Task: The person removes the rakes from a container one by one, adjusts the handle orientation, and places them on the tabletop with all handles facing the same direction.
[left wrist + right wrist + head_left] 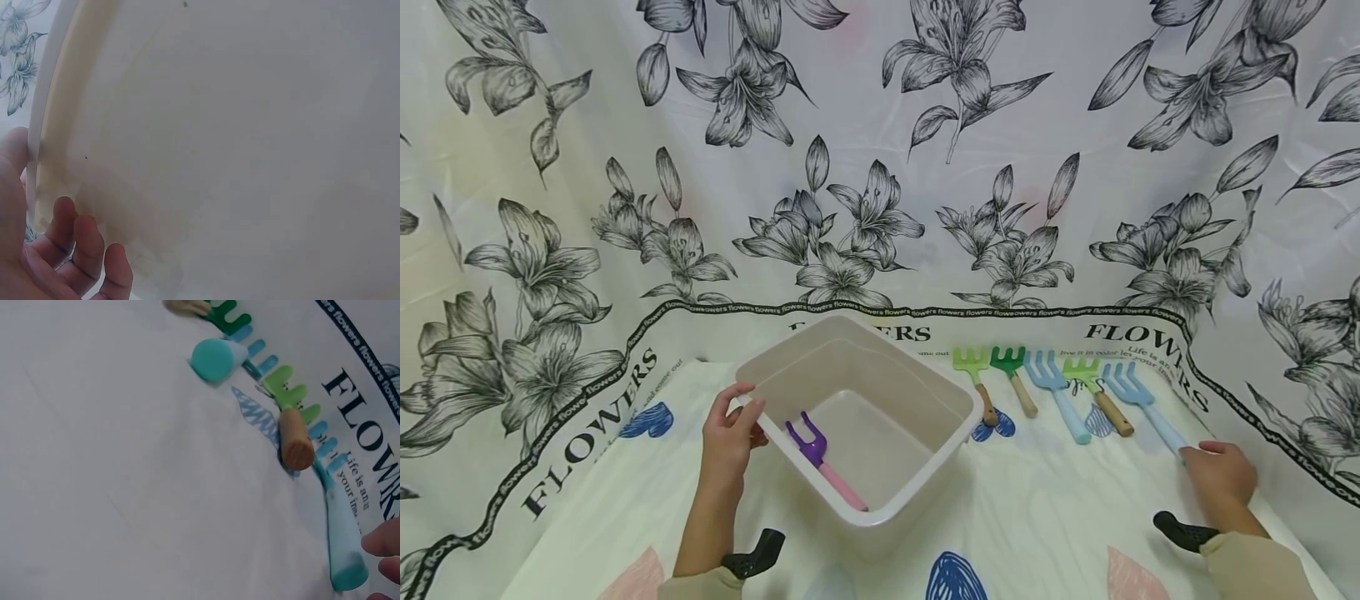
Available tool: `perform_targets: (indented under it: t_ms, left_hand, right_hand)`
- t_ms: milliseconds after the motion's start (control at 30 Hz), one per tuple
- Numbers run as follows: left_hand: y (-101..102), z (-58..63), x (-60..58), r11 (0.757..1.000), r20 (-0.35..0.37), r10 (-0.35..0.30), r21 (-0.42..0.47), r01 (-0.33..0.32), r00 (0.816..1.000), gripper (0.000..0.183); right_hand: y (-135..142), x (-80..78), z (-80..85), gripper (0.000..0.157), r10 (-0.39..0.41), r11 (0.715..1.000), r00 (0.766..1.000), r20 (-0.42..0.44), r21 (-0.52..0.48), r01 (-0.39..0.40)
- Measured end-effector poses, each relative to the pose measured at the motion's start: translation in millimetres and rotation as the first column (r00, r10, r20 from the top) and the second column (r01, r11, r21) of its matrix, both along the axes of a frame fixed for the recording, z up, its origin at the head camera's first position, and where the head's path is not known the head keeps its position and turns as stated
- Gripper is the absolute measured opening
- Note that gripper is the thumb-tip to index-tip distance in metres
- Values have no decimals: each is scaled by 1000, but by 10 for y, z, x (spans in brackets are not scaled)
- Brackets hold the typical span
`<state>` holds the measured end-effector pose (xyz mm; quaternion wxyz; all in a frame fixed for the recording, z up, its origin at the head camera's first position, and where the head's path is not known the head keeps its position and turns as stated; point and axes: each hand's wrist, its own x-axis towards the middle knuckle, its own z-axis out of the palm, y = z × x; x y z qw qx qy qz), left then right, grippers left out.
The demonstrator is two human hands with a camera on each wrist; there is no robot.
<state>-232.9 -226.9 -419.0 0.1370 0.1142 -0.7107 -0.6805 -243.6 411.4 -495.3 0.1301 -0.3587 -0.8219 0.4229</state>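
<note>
My left hand (733, 429) grips the left rim of a beige plastic basin (895, 417), thumb and fingers on either side of its wall in the left wrist view. The basin tilts toward me. Inside it lies a small purple hand fork (811, 442) with a pink handle. My right hand (1221, 475) is at the handle end of the rightmost light blue hand rake (1153, 412). In the right wrist view the fingertips (381, 540) are at the side of the handle, not wrapped round it; the rake lies on the cloth.
Left of that rake lie a light green rake (1108, 404) with a wooden handle, another light blue rake (1063, 400), a dark green rake (1018, 383) and another light green rake (977, 375). Floral cloth (1037, 517) covers the surface and hangs behind.
</note>
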Motion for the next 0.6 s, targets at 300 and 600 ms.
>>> perform_targets:
  t_ms: [300,600]
  left_hand:
    - [18,-1,-2,1000,-3,6,-5,-6,1000,46]
    - [13,2,-6,1000,-12,-11,-8,11,1000,45]
  right_hand:
    - [-129,-64,187,45,13,986,997,-79,167,1]
    - [-627,-208,523,38,101,975,971,-218,214,-54]
